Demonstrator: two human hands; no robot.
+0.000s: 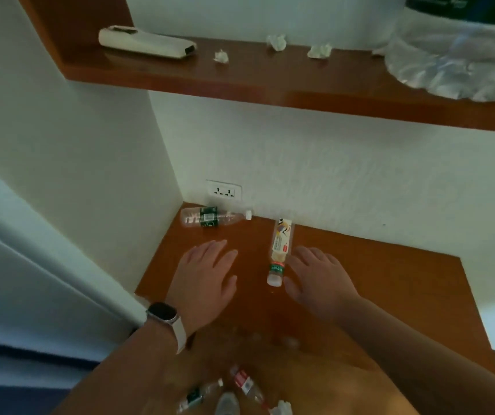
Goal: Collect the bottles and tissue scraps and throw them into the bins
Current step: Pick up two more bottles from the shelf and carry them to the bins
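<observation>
Wooden desk (389, 280): both hands (empty) flank bottle (280, 250)

Clear bottle with green label (210, 217) on its side along the back wall, white cap pointing right. Bottle with cream-yellow label (280, 250) on its side, white cap toward camera. Three crumpled white tissue scraps (221, 56) (276, 41) (319, 51) on upper shelf. More bottles (244, 383) and a tissue scrap (282, 408) blurred at bottom edge.
</observation>
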